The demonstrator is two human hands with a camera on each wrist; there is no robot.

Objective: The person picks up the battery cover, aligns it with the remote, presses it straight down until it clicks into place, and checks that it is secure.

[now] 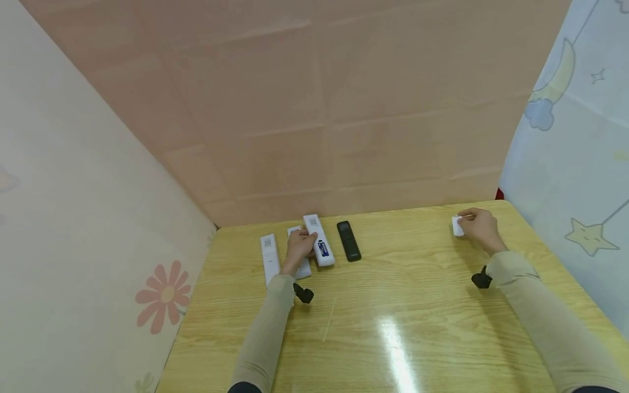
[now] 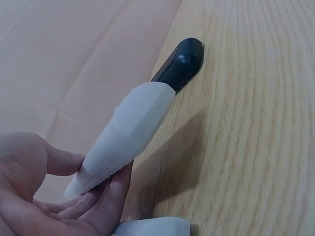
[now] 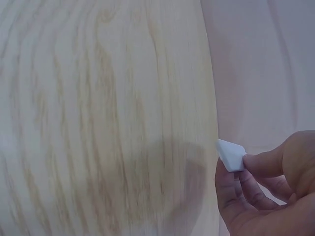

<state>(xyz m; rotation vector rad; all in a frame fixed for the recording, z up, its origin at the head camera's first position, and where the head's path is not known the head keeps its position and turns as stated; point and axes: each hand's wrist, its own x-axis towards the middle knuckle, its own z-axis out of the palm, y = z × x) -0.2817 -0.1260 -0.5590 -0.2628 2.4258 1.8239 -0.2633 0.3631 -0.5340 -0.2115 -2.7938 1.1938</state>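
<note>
My left hand (image 1: 297,248) holds a white remote control (image 1: 320,234) between thumb and fingers, lifted off the table. Its back faces up in the head view, and blue batteries (image 1: 322,249) show in the uncovered compartment. The left wrist view shows the remote's smooth white side (image 2: 129,129), slanted above its shadow. Far to the right, my right hand (image 1: 481,229) pinches a small white battery cover (image 1: 457,226) above the table. In the right wrist view, thumb and fingertips grip the cover (image 3: 231,156) at one end.
Under and beside my left hand lie two more white remotes, one partly hidden (image 1: 304,269) and one farther left (image 1: 269,255). A black remote (image 1: 349,241) lies just right of the held one. Behind the wooden table (image 1: 408,284) hangs a pinkish cloth (image 1: 383,109).
</note>
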